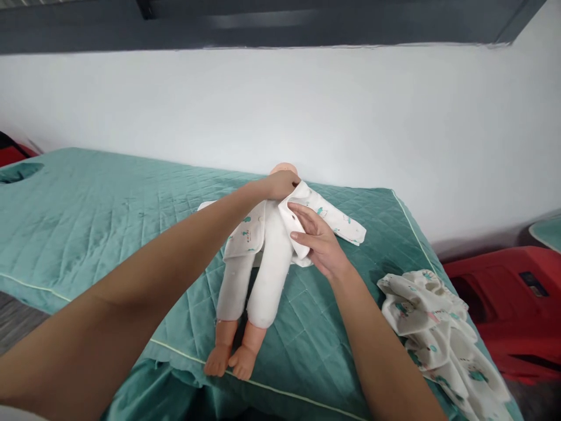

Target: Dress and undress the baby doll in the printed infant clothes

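A baby doll [271, 275] lies on its back with its bare feet toward me and its head mostly hidden behind my left hand. It has a white printed baby shirt [337, 220] on, with the front parted and one sleeve spread out to the right. My left hand [283, 184] reaches across to the neckline, its bent fingers closed on the shirt near the collar; the fingertips are partly hidden. With thumb and fingers, my right hand [316, 237] pinches the right front edge of the shirt.
A green quilted bed cover [109, 216] lies beneath the doll. Crumpled printed baby clothing [433, 333] rests at the right edge. A white wall [263, 111] stands behind the bed, and a red plastic object [512, 292] sits at the right. A dark beam [263, 26] spans the top.
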A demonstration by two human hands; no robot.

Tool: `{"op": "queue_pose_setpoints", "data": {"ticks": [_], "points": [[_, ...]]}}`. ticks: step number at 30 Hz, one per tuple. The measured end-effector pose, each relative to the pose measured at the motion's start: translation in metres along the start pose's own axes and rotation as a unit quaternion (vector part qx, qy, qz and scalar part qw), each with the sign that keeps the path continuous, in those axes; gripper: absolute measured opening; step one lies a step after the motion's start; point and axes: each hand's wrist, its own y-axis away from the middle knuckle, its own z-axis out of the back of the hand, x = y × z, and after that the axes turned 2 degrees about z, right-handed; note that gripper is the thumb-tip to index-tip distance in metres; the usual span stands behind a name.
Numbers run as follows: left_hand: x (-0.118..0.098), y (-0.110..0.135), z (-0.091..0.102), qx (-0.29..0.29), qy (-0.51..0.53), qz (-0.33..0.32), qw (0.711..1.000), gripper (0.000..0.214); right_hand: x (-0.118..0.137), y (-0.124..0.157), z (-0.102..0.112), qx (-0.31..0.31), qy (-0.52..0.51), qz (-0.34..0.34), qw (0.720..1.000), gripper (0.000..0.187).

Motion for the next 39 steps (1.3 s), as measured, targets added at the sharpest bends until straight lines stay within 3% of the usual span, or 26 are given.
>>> {"op": "queue_pose_setpoints", "data": {"ticks": [2, 4, 7, 10, 15, 19, 21, 24, 28, 30, 32, 35, 37, 39], "points": [[-0.008, 0.009, 0.007, -0.021, 0.033, 0.033, 0.999, 0.034, 0.001, 0.0, 0.0, 0.026, 0.024, 0.009, 0.999, 0.052], [-0.017, 0.015, 0.011, 0.0, 0.027, 0.045, 0.999, 0.043, 0.0, 0.0, 0.0, 0.045, 0.046, 0.011, 0.998, 0.049], [-0.026, 0.018, 0.01, 0.079, -0.047, 0.043, 0.995, 0.065, -0.001, 0.001, -0.001, 0.069, 0.121, -0.006, 0.99, 0.048], [-0.032, 0.015, 0.004, 0.088, -0.123, 0.039, 0.988, 0.07, 0.002, 0.004, -0.002, 0.087, 0.249, -0.016, 0.964, 0.05], [-0.029, 0.016, 0.002, -0.012, -0.164, 0.068, 0.984, 0.053, 0.01, 0.01, -0.015, 0.11, 0.447, 0.049, 0.887, 0.047], [-0.013, 0.02, 0.001, -0.055, -0.128, 0.128, 0.982, 0.044, 0.009, 0.013, -0.025, 0.122, 0.52, 0.08, 0.841, 0.048], [-0.005, 0.022, -0.002, -0.094, -0.127, 0.145, 0.977, 0.045, 0.007, 0.014, -0.026, 0.113, 0.521, 0.092, 0.841, 0.044], [0.004, 0.034, -0.008, -0.177, -0.111, 0.113, 0.971, 0.044, 0.004, 0.014, -0.02, 0.067, 0.455, 0.113, 0.881, 0.034], [0.021, 0.085, -0.02, -0.277, -0.059, 0.079, 0.956, 0.026, 0.006, 0.012, -0.005, -0.079, 0.309, 0.113, 0.941, 0.025], [0.034, 0.125, -0.035, -0.321, -0.022, 0.078, 0.944, 0.026, 0.006, 0.009, 0.002, -0.155, 0.272, 0.119, 0.942, 0.022], [0.05, 0.169, -0.055, -0.348, 0.041, 0.123, 0.928, 0.025, 0.004, 0.005, 0.007, -0.212, 0.255, 0.129, 0.935, 0.018], [0.067, 0.222, -0.084, -0.326, 0.167, 0.227, 0.902, 0.032, -0.003, 0.001, 0.01, -0.253, 0.243, 0.125, 0.928, 0.016], [0.07, 0.243, -0.095, -0.29, 0.196, 0.235, 0.907, 0.032, -0.009, 0.005, 0.011, -0.254, 0.256, 0.114, 0.926, 0.016], [0.067, 0.252, -0.098, -0.245, 0.164, 0.211, 0.932, 0.031, -0.014, 0.018, 0.011, -0.233, 0.283, 0.101, 0.925, 0.018]]}}
